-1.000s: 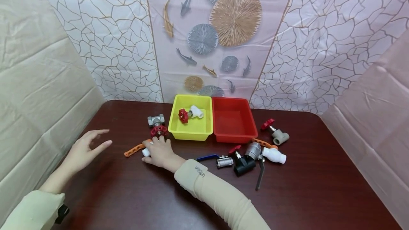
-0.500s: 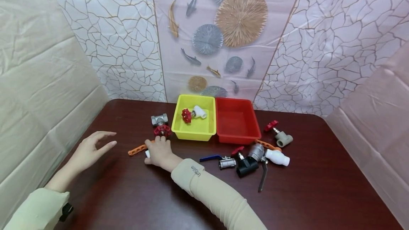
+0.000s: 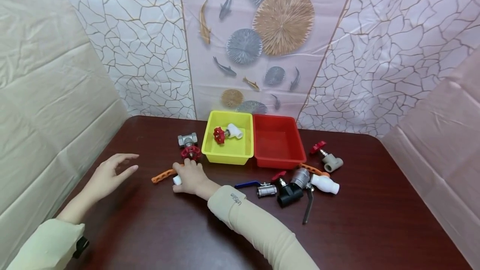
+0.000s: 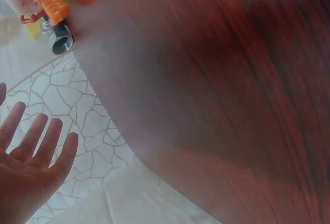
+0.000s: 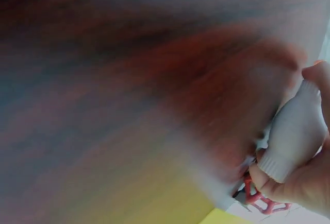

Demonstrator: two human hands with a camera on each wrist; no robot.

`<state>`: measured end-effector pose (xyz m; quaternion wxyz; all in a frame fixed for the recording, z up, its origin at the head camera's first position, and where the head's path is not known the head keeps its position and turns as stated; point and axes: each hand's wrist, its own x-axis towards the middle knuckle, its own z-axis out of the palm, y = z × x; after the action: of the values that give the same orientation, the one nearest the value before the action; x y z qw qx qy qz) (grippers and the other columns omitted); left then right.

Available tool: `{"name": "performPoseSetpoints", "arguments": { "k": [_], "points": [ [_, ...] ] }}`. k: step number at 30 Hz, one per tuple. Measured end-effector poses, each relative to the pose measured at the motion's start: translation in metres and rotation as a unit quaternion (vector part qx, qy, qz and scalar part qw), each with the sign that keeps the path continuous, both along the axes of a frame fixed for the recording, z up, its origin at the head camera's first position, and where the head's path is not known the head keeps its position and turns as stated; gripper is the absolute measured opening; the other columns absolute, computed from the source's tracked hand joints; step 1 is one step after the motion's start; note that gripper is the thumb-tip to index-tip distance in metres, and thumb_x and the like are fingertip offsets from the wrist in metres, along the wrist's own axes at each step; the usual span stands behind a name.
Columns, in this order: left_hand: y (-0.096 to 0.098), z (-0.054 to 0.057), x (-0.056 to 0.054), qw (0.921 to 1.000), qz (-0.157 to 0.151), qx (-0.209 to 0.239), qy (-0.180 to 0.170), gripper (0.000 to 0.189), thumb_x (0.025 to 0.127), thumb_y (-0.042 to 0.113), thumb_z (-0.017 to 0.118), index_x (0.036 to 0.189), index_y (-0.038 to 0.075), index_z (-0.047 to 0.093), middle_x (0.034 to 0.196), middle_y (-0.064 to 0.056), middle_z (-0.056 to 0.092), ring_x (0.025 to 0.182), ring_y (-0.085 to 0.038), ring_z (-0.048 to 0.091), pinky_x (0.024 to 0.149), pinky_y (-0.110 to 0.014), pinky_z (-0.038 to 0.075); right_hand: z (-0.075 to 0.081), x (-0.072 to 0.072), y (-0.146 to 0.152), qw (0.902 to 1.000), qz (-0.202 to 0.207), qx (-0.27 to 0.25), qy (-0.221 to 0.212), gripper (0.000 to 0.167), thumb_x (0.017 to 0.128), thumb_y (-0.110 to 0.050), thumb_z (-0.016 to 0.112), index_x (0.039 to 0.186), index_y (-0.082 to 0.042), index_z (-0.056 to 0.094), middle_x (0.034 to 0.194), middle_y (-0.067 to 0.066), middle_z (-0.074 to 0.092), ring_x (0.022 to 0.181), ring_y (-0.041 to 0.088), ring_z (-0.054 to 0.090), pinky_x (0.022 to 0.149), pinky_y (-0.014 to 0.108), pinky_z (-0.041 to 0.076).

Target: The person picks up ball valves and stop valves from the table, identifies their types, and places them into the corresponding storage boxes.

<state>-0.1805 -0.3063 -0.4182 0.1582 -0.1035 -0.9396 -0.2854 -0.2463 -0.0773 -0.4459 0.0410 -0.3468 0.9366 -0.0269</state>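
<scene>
In the head view my right hand (image 3: 193, 178) is over a white plastic ball valve (image 3: 177, 180) with an orange lever (image 3: 163, 175), left of the bins. The right wrist view shows the valve's white body (image 5: 296, 131) gripped between thumb and fingers, which curl at its two ends. Just beyond that hand lies a metal valve with a red handwheel (image 3: 189, 147). My left hand (image 3: 106, 178) hovers at the left side of the table, holding nothing; its fingers (image 4: 47, 147) are spread and fairly straight in the left wrist view.
A yellow bin (image 3: 227, 158) holds a white valve with a red handwheel (image 3: 227, 132). Beside it stands a red bin (image 3: 279, 163). To the right lie a blue-levered metal valve (image 3: 266, 190), a black valve (image 3: 290, 195), another white ball valve (image 3: 325, 184) and a grey valve (image 3: 331, 163).
My right hand's fingers have closed in around the white ball valve, which has barely shifted. The head view has swung slightly left. My left hand has kept its open pose.
</scene>
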Motion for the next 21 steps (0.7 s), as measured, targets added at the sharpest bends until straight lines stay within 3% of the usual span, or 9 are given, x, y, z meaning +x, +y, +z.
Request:
{"name": "performPoseSetpoints", "arguments": {
  "k": [4,7,9,13,17,21],
  "points": [
    [0.0,0.001,0.0,1.0,0.005,-0.001,0.005,0.033,0.091,0.021,0.062,0.12,0.006,0.061,0.116,-0.017,0.062,0.097,-0.017,0.058,0.078,-0.044,0.052,0.005,0.007,0.007,0.9992,0.038,-0.008,0.005,0.053,0.083,-0.047,0.065,0.129,-0.026,0.048,0.11,0.003,0.054,0.091,0.016,0.05,0.072,0.028,0.039],
    [0.002,0.003,-0.003,1.0,0.004,-0.002,0.006,0.032,0.092,0.021,0.061,0.12,0.005,0.061,0.115,-0.017,0.062,0.097,-0.019,0.059,0.077,-0.042,0.052,0.01,0.013,0.014,0.998,0.06,-0.008,0.016,0.054,0.083,-0.047,0.065,0.13,-0.026,0.047,0.109,0.002,0.053,0.09,0.015,0.049,0.068,0.027,0.038],
    [0.005,0.006,-0.006,1.0,-0.003,0.001,0.001,0.032,0.092,0.021,0.06,0.12,0.004,0.06,0.116,-0.019,0.061,0.1,-0.03,0.059,0.079,-0.046,0.052,0.013,0.017,0.021,0.9973,0.069,-0.011,0.023,0.054,0.083,-0.047,0.065,0.129,-0.026,0.048,0.108,0.002,0.053,0.09,0.015,0.048,0.067,0.026,0.036],
    [0.01,0.008,-0.009,0.9998,-0.018,0.004,-0.008,0.033,0.093,0.02,0.059,0.121,0.002,0.059,0.114,-0.021,0.061,0.101,-0.037,0.059,0.08,-0.054,0.049,0.019,0.021,0.04,0.9956,0.084,-0.02,0.036,0.054,0.083,-0.047,0.066,0.128,-0.023,0.05,0.105,0.003,0.055,0.089,0.016,0.051,0.065,0.025,0.04],
    [0.012,0.007,-0.007,0.9997,-0.022,-0.005,-0.004,0.033,0.092,0.019,0.06,0.12,0.002,0.06,0.112,-0.021,0.062,0.098,-0.035,0.06,0.079,-0.049,0.051,0.03,0.018,0.056,0.995,0.089,-0.021,0.04,0.055,0.083,-0.049,0.066,0.128,-0.021,0.052,0.103,0.004,0.058,0.086,0.015,0.054,0.063,0.023,0.043],
    [0.016,0.007,-0.008,0.9997,-0.022,-0.004,0.003,0.032,0.091,0.017,0.062,0.119,0.003,0.06,0.112,-0.018,0.063,0.096,-0.021,0.06,0.078,-0.047,0.051,0.042,0.013,0.071,0.9951,0.081,-0.039,0.042,0.055,0.082,-0.048,0.067,0.127,-0.02,0.054,0.1,0.004,0.058,0.083,0.013,0.052,0.061,0.02,0.041]
  ]
}}
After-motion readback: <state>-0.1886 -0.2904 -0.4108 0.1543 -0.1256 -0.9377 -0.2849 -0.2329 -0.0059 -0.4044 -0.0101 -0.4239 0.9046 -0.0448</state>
